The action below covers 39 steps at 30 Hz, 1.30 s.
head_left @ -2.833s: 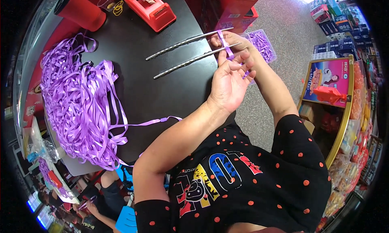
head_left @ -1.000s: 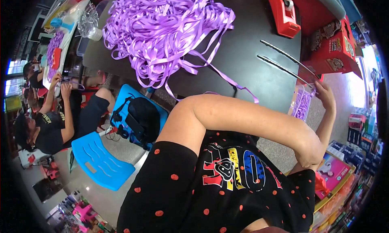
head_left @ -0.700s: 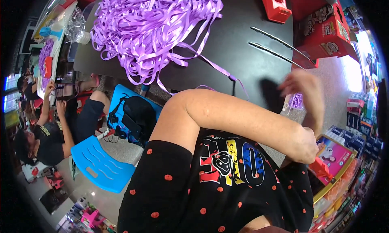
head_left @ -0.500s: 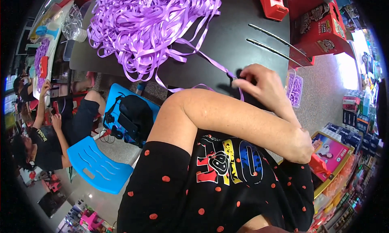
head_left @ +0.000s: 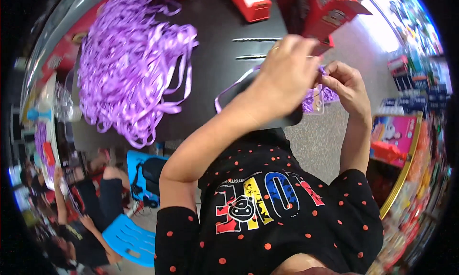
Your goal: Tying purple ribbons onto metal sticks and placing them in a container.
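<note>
A large tangled heap of shiny purple ribbon (head_left: 134, 60) lies on the dark table (head_left: 210, 50). One loose purple ribbon strand (head_left: 227, 91) curves over the tabletop toward my left hand (head_left: 289, 76), which is smeared by motion, so its finger grip is unclear. Right beside it, past the table's right edge, my right hand (head_left: 351, 86) pinches a small piece of purple ribbon (head_left: 322, 71) between thumb and fingers. Whether that piece joins the loose strand is hidden behind my left hand. Below both hands sits a clear plastic tub (head_left: 314, 107) with purple pieces in it.
Two thin dark twisted rods (head_left: 251, 57) lie near a red tape dispenser (head_left: 253, 5). Red printed boxes (head_left: 330, 12) stand at the upper right. Blue stools (head_left: 129, 239) are at the lower left, where another person (head_left: 81, 232) sits. A framed picture (head_left: 394, 141) stands at right.
My left hand has come up from the far lower right to beside my right hand. My right hand has drawn back rightward, off the table. The view has shifted.
</note>
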### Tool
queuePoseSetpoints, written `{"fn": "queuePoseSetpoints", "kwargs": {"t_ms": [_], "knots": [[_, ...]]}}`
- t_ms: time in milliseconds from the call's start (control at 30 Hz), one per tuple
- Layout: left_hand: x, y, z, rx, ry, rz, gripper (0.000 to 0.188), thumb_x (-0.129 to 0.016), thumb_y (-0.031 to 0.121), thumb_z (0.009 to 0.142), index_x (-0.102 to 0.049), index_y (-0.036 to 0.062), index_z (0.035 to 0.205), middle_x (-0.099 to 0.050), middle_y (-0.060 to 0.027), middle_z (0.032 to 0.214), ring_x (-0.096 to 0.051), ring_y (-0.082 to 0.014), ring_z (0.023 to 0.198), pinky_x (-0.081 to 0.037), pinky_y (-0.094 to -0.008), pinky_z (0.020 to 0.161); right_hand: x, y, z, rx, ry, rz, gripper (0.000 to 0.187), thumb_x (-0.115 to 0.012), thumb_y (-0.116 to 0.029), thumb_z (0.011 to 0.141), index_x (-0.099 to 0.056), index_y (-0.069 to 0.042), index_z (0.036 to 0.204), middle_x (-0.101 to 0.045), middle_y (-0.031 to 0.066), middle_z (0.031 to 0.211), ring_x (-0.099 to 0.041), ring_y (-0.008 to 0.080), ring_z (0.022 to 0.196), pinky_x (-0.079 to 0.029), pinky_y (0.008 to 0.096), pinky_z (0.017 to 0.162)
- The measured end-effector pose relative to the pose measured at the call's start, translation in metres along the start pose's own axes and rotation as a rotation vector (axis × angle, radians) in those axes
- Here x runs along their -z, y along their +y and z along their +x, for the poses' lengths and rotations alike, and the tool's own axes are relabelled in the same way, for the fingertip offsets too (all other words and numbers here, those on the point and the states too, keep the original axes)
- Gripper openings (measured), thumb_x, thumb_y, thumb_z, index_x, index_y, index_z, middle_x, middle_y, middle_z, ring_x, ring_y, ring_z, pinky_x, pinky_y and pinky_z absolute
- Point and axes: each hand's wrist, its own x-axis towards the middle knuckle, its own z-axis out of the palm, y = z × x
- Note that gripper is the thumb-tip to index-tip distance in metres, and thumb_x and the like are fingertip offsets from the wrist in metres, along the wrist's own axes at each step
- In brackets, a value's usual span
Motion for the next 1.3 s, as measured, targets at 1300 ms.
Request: {"fn": "queuePoseSetpoints", "kwargs": {"t_ms": [1300], "knots": [[-0.076,-0.118,0.156,0.132,-0.980,0.092,0.032,-0.061,0.032,0.087,-0.065,0.0002,0.091,-0.062,-0.0026,0.077,-0.055,-0.0106,0.076,-0.045,-0.0259,0.071,0.073,0.127,0.064,-0.075,0.181,0.361,0.021,-0.062,-0.026,0.090,-0.065,-0.006,0.096,-0.062,-0.0036,0.078,-0.049,0.0012,0.064,-0.037,0.0152,0.056]]}}
